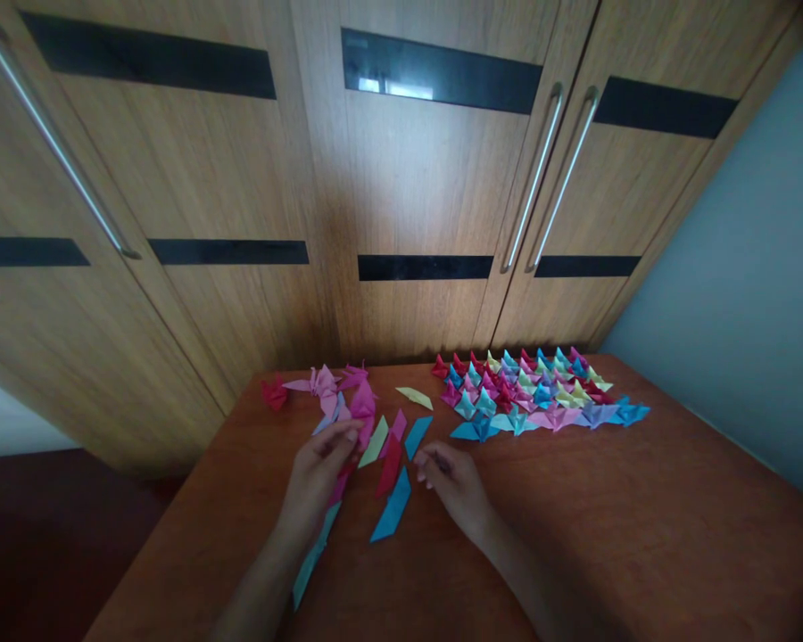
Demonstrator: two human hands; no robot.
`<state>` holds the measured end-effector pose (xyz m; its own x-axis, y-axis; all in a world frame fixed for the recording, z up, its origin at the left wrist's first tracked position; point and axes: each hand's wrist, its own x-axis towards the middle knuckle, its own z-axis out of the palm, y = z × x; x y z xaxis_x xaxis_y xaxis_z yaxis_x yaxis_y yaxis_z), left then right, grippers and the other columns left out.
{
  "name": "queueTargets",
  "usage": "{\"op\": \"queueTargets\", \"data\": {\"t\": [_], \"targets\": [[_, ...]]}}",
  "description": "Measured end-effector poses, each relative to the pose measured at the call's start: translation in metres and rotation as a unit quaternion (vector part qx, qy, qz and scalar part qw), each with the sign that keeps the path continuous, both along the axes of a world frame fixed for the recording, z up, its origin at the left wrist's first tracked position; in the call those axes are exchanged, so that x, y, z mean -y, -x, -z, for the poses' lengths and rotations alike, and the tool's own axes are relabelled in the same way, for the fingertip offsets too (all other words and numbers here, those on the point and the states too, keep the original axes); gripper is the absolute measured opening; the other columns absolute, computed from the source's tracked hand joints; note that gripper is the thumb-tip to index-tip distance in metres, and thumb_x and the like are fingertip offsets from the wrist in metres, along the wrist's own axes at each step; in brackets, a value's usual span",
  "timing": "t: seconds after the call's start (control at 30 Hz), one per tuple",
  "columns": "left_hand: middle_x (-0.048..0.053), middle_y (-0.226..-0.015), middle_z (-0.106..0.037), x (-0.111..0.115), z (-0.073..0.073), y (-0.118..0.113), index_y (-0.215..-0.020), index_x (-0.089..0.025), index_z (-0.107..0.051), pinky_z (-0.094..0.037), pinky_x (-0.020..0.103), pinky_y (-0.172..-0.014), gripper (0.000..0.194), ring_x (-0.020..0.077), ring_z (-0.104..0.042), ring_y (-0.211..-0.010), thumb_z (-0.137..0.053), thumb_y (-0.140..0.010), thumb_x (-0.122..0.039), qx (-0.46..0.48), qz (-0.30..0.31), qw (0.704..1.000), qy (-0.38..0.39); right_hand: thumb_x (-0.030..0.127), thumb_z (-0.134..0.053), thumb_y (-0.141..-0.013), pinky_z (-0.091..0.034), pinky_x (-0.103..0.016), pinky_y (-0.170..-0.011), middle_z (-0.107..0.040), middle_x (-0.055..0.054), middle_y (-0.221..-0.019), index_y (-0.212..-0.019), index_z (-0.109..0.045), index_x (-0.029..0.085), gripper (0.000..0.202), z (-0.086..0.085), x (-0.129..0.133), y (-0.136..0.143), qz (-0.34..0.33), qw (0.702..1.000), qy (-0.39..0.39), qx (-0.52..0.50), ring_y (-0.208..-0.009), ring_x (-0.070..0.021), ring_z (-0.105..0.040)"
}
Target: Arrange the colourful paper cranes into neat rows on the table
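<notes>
My left hand [322, 465] is closed in a pinch at the lower end of a pink folded paper piece [363, 403]. To its right, my right hand [453, 481] has its fingers curled together, with nothing visible in them. The right fingertips are close to a short blue paper strip [418, 437]. Between the hands lie a pale green folded strip [374, 442], a red strip [389, 465] and a larger blue strip [392, 508]. A light teal strip [314, 557] lies beside my left wrist, partly covered by it.
Rows of colourful folded paper pieces [522, 392] stand at the back right of the brown table [616, 526]. Pink paper cranes [322, 383] and a red folded piece [274, 392] are at the back left. Wooden cabinet doors [415, 187] rise behind the table.
</notes>
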<state>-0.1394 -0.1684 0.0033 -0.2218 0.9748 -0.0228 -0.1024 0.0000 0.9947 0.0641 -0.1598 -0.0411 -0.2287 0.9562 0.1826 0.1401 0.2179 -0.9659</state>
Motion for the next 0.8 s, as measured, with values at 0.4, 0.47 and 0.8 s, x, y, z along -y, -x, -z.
{"op": "queueTargets", "data": {"t": [0.4,0.47,0.8], "targets": [[0.004,-0.101,-0.07,0.029,-0.007,-0.046,-0.106,-0.027,-0.069,-0.045,0.028,-0.084,0.03,0.02,-0.062,-0.091,-0.054,-0.082,-0.019,-0.257,0.256,0.927,-0.098,0.041,-0.061,-0.077,-0.041,-0.023,-0.058,-0.057,0.0,-0.068,-0.074,-0.06,0.018,0.023,-0.015,0.004,-0.001,0.03,0.982,0.085,-0.168,-0.063,-0.0136,-0.052],[0.004,-0.096,-0.071,0.026,-0.005,-0.042,-0.096,-0.024,-0.072,-0.045,0.028,-0.082,0.023,0.0201,-0.062,-0.089,-0.054,-0.082,-0.02,-0.246,0.249,0.933,-0.085,0.038,-0.061,-0.078,-0.039,-0.022,-0.057,-0.056,0.001,-0.065,-0.073,-0.06,0.017,0.022,-0.018,0.004,-0.001,0.037,0.978,0.089,-0.183,-0.06,-0.0123,-0.049],[0.007,-0.1,-0.068,0.016,-0.008,-0.028,-0.098,-0.021,-0.066,-0.047,0.032,-0.082,0.024,0.0237,-0.062,-0.094,-0.065,-0.076,-0.03,-0.173,0.121,0.975,-0.068,0.034,-0.057,-0.081,-0.04,-0.022,-0.056,-0.062,0.0,-0.064,-0.075,-0.067,0.017,0.021,-0.007,0.004,0.0,0.0,1.0,-0.001,0.002,-0.058,-0.0122,-0.052]]}}
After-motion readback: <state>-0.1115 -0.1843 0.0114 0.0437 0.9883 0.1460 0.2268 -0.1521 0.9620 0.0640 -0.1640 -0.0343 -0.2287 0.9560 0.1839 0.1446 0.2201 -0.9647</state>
